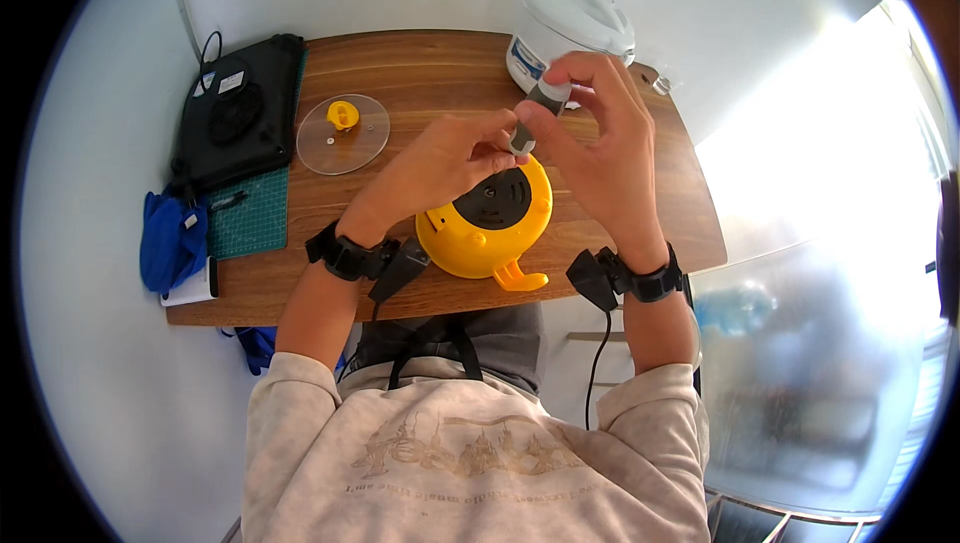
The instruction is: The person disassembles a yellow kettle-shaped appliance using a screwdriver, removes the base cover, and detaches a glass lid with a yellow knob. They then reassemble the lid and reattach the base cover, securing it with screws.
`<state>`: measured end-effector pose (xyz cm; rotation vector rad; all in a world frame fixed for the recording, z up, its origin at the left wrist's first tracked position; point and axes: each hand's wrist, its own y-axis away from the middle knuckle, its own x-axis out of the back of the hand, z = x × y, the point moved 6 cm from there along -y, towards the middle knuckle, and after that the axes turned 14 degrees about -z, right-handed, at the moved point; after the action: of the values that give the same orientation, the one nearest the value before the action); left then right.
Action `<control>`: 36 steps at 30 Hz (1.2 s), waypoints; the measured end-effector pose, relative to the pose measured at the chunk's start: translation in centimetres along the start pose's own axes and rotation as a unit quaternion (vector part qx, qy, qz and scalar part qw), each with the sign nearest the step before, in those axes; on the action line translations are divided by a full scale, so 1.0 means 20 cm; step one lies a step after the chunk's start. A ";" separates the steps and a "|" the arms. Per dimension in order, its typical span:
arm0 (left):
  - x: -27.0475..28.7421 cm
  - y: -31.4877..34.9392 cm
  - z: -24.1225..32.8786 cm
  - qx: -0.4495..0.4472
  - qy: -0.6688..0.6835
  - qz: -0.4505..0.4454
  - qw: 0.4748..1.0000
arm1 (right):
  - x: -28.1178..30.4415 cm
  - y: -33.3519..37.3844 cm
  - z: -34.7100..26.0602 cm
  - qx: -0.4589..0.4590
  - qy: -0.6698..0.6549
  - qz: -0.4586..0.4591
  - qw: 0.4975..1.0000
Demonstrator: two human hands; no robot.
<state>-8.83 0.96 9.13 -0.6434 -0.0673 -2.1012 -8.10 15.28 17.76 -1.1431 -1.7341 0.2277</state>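
My right hand [605, 118] grips a grey cylindrical tool with a pale end [548, 95], held tilted above the table. Its lower end meets the fingers of my left hand [455, 158], which are pinched together; whatever they hold there is too small to make out. Below both hands, an upturned yellow round appliance base [475, 243] rests on the table. A black vented plate [492, 201] fills its middle, partly covered by my left hand, and a yellow handle [520, 278] sticks out toward me.
A clear round lid [375, 148] lies to the left with a yellow knob [343, 115] and small loose parts on it. Beyond it are a black device [232, 108], a green cutting mat [255, 218] and a blue cloth bag [172, 243]. A white lidded tub [575, 18] stands at the back right.
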 end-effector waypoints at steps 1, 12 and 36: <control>0.00 0.00 -0.01 -0.008 -0.002 0.004 1.000 | 0.00 0.00 0.00 -0.016 0.018 -0.005 1.000; 0.02 -0.01 0.03 -0.014 -0.054 0.037 0.998 | 0.00 0.01 0.03 -0.046 -0.070 -0.008 0.996; -0.03 -0.02 -0.03 0.036 -0.216 -0.002 0.976 | -0.02 0.02 0.06 -0.057 -0.067 -0.003 0.996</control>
<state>-9.20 1.56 8.30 -1.0446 -0.3866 -1.9182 -8.83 15.55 16.78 -1.2296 -1.8890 0.2085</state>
